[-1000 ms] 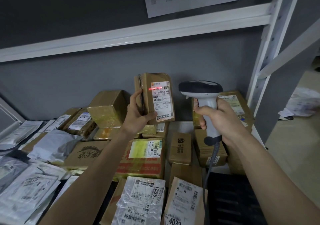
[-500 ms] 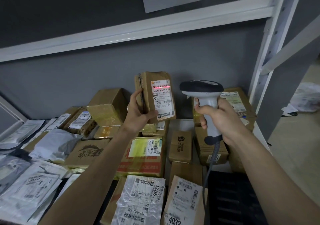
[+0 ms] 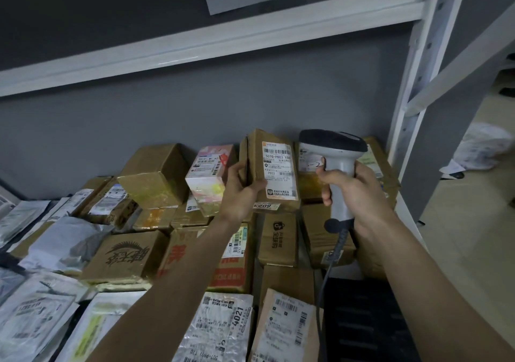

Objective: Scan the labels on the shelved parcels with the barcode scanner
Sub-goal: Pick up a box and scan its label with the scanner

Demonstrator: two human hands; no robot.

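- White metal shelf (image 3: 211,41) against a grey wall (image 3: 195,116); boxes and grey mailer bags crowd the level below.
- Your left hand (image 3: 239,191) grips a small brown parcel (image 3: 271,169) upright above the pile, white label (image 3: 278,170) facing you.
- Your right hand (image 3: 354,191) is wrapped round the scanner (image 3: 334,149) handle, just beside the parcel.

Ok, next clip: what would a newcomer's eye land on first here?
The left hand gripping an upright brown parcel, white label facing the camera, mid-frame. Beside it, the right hand holds a grey barcode scanner. Below, the shelf is heaped with boxes and mailer bags.
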